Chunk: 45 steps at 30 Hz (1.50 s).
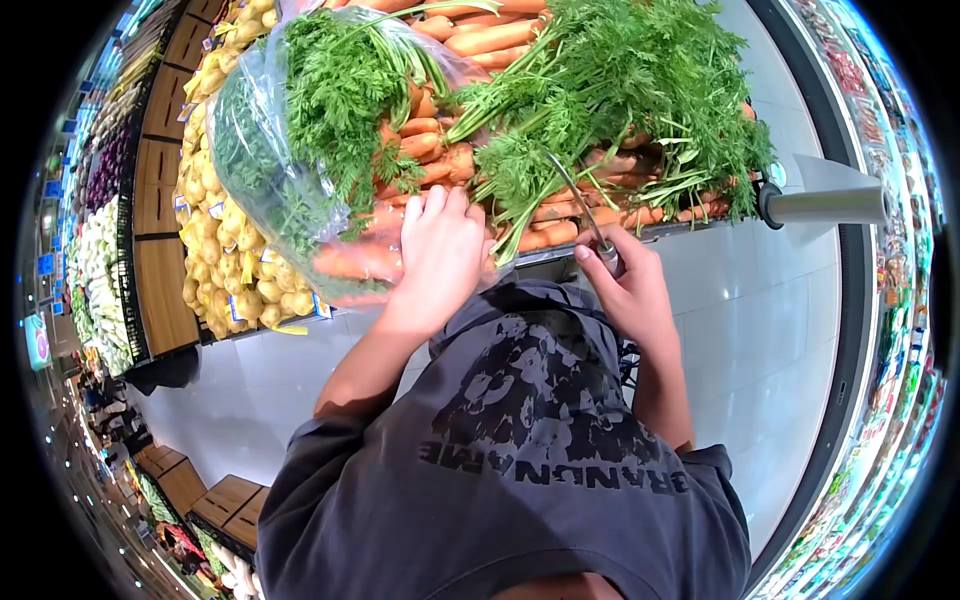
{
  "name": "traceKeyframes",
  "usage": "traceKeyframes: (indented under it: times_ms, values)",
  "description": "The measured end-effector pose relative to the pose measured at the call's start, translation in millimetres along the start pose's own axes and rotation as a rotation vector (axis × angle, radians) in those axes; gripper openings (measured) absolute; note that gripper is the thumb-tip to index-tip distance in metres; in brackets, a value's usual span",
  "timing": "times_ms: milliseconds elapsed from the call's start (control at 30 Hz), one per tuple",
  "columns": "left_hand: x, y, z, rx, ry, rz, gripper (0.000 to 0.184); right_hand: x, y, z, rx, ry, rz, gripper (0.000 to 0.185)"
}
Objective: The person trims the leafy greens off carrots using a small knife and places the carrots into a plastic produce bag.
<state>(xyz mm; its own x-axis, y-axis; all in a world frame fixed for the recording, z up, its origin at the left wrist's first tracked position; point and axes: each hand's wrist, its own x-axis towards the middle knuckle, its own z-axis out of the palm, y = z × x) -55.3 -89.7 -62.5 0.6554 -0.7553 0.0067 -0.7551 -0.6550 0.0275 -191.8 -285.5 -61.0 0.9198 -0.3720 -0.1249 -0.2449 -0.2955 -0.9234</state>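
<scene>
A clear plastic bag (262,150) lies over the front of the carrot display, with leafy carrots inside and around its mouth. My left hand (440,240) is closed at the bag's near edge, its fingers curled down against the film and the carrots (432,165). What lies under the fingertips is partly hidden. In my right hand (630,285) is a knife with a thin, slightly curved blade (577,200). The blade points up and left, over carrot stalks. Green carrot tops (630,70) spread beyond it on the right.
Netted bags of yellow potato-like produce (230,250) stand left of the carrots. A grey post-like fixture (825,192) juts in at the right, by a display edge. Pale tiled floor (760,330) runs below. Wooden crates (230,510) are at lower left, shelves (890,300) far right.
</scene>
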Motion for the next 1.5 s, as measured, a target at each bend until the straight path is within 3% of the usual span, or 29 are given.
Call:
traceKeyframes:
  times_ms: [233, 300, 367, 433, 500, 567, 600, 633, 767, 833, 900, 933, 1000, 1067, 1167, 1267, 1367, 1500]
  values:
    - [-5.3, -11.2, -14.6, -0.172, 0.146, 0.083, 0.033, -19.9, 11.5, 13.6, 0.086, 0.121, 0.058, 0.013]
    - [2.9, -8.5, -32.3, -0.608, 0.273, -0.013, 0.04, -24.8, 15.6, 21.0, 0.103, 0.138, 0.065, 0.012]
    - [12.9, -12.4, -41.3, -0.719, 0.243, -0.008, 0.045, -29.6, 19.5, 29.5, 0.303, 0.227, 0.009, 0.01]
    - [24.5, -11.7, -41.0, -1.019, 0.406, 0.063, 0.045, -35.7, 15.7, 31.9, 0.349, 0.254, 0.0, 0.01]
    - [28.4, -6.8, -50.5, -1.12, 0.386, 0.074, 0.044, -39.3, 13.0, 33.2, 0.396, 0.284, -0.003, 0.01]
    - [32.5, -4.2, -54.9, -1.499, 0.227, -0.071, 0.045, -41.6, 11.3, 34.5, 0.408, 0.327, -0.014, 0.012]
    - [35.2, -6.2, -51.2, -1.607, 0.233, -0.023, 0.045, -42.8, 10.5, 35.2, 0.409, 0.341, -0.014, 0.012]
    - [38.2, -12.1, -43.7, -1.526, 0.24, 0.022, 0.039, -43.4, 9.8, 35.9, 0.44, 0.358, -0.025, 0.013]
    - [29.3, -5.6, -44.6, -1.856, 0.079, -0.106, 0.041, -50.1, 14.4, 37.0, 0.473, 0.388, -0.022, 0.016]
    - [19.5, 5.7, -40.2, -1.962, -0.124, -0.141, 0.041, -57.4, 16.4, 33.9, 0.499, 0.358, -0.003, 0.016]
    - [13.5, 22.5, -29.6, -1.967, -0.276, -0.087, 0.042, -61.8, 13.3, 31.0, 0.52, 0.322, 0.021, 0.015]
    - [13.0, 30.7, -28.2, -1.936, -0.347, -0.132, 0.042, -62.9, 9.0, 28.2, 0.357, 0.317, -0.043, 0.014]
    - [14.9, 40.8, -13.1, -1.796, -0.355, -0.032, 0.042, -62.4, 12.5, 26.6, 0.083, 0.335, -0.174, 0.015]
    - [17.5, 46.7, -5.6, -1.774, -0.395, -0.013, 0.043, -64.7, 12.4, 19.9, 0.038, 0.339, -0.112, 0.014]
    - [21.6, 52.8, -3.7, -1.641, -0.393, 0.07, 0.041, -64.7, 12.7, 6.3, -0.088, 0.338, -0.038, 0.015]
    - [27.4, 58.6, -3.0, -1.364, -0.222, 0.164, 0.031, -60.7, 14.7, -10.0, -0.219, 0.31, -0.024, 0.017]
    - [31.2, 64.9, -8.2, -1.346, -0.305, 0.076, 0.025, -52.7, 22.7, -29.1, -0.307, 0.272, -0.109, 0.018]
    - [41.4, 81.0, 3.9, -1.405, -0.15, 0.133, 0.043, -40.5, 24.5, -59.1, -0.483, 0.211, -0.179, 0.017]
